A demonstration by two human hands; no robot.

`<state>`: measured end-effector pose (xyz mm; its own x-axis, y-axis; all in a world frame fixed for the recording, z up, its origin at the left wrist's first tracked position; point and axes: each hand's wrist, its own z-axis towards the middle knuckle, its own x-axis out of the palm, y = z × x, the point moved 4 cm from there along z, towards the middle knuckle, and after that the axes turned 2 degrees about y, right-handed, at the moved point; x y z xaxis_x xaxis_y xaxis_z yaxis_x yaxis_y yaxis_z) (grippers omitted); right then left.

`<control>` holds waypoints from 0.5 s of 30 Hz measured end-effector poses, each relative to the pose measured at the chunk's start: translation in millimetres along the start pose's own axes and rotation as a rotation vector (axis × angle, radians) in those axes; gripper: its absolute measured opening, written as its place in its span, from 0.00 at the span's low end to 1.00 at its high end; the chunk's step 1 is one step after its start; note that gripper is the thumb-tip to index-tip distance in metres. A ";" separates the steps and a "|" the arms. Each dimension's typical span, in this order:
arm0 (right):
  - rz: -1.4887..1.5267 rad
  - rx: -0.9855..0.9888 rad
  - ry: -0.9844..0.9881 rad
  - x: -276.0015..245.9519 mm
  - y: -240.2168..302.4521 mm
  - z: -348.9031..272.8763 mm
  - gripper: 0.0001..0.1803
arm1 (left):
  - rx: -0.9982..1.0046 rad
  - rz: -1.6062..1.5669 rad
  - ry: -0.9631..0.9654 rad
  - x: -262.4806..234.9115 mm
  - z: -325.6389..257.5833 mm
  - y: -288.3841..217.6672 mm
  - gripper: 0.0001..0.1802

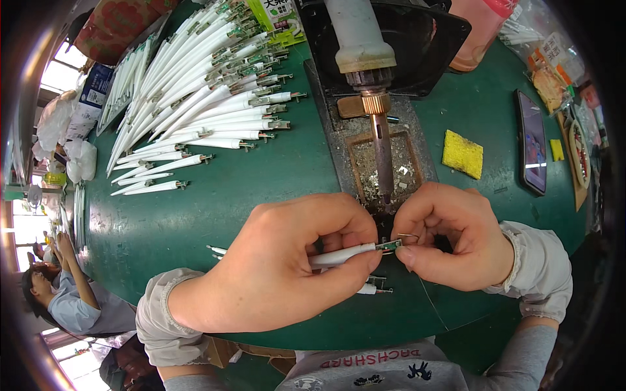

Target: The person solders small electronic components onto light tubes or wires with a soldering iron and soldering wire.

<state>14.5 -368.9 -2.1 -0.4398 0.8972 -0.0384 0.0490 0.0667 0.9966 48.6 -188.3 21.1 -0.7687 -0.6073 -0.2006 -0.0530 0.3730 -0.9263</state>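
Below the soldering iron (383,153), which points downward, my left hand (287,260) is closed round a slim white stylus-like tube (342,255). A small green circuit board (389,246) sticks out of the tube's right end. My right hand (450,238) pinches beside that board; a short bent piece of thin wire (407,236) shows between its fingers. A fine strand (433,305) trails below the right hand across the table. More tubes (375,287) lie beneath my left hand, partly hidden by it.
A large fanned pile of white tubes (195,85) with board ends covers the left back. The iron stands over a debris-filled tray (349,146). Rightward lie a yellow sponge (463,154), a phone (533,143) and a pink container (482,32). Another person (65,287) sits far left.
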 end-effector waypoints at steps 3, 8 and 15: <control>-0.029 0.107 0.106 -2.4 2.2 0.3 0.11 | 0.026 0.051 -0.010 0.6 0.9 -0.6 0.07; 0.301 0.285 0.090 -5.8 5.6 3.6 0.13 | 0.027 0.078 -0.077 -0.4 0.6 1.0 0.05; 0.171 0.257 0.072 -8.9 13.3 3.6 0.11 | 0.079 0.163 -0.122 -2.6 3.2 -1.2 0.04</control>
<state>22.4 -374.5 11.2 -0.4675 0.8725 0.1424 0.3486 0.0339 0.9367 52.7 -189.4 21.7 -0.6801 -0.6256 -0.3822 0.1196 0.4197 -0.8998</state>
